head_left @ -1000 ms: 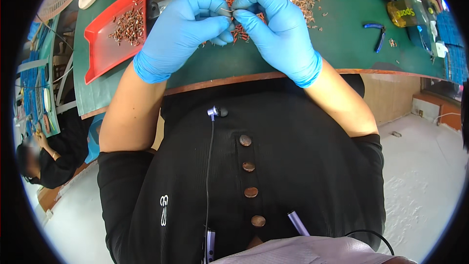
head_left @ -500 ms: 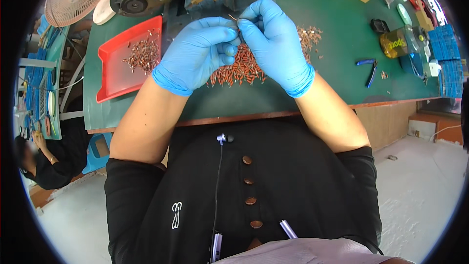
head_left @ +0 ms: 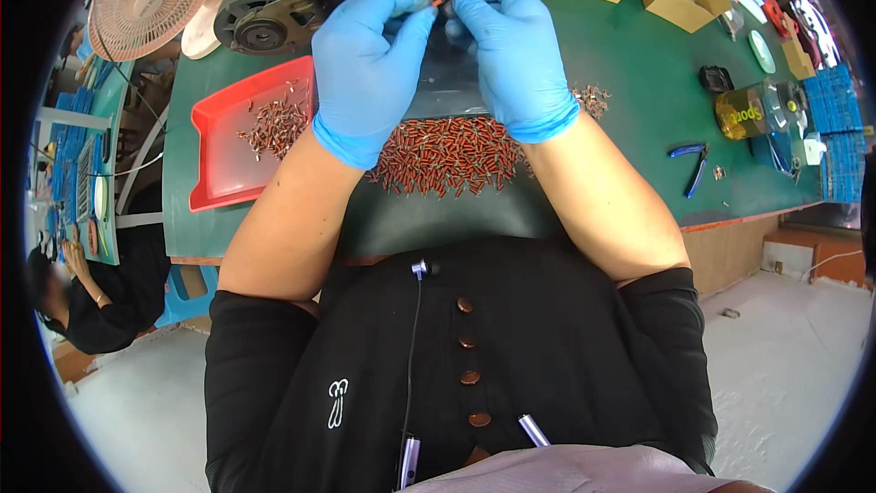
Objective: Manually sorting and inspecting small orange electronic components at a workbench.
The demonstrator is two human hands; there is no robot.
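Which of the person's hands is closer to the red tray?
The left. The left hand in its blue glove is raised just beside the red tray's right edge, while the right hand is farther right, beyond the left hand, above the pile of small red parts.

1. Left hand in a blue glove (head_left: 370, 68) and right hand in a blue glove (head_left: 516, 50) meet fingertip to fingertip, pinching a small orange-red piece (head_left: 439, 2), possibly a terminal.
2. Below them a heap of small reddish-brown metal parts (head_left: 452, 155) lies on the green table mat (head_left: 630, 82).
3. A red plastic tray (head_left: 219, 173) sits left.
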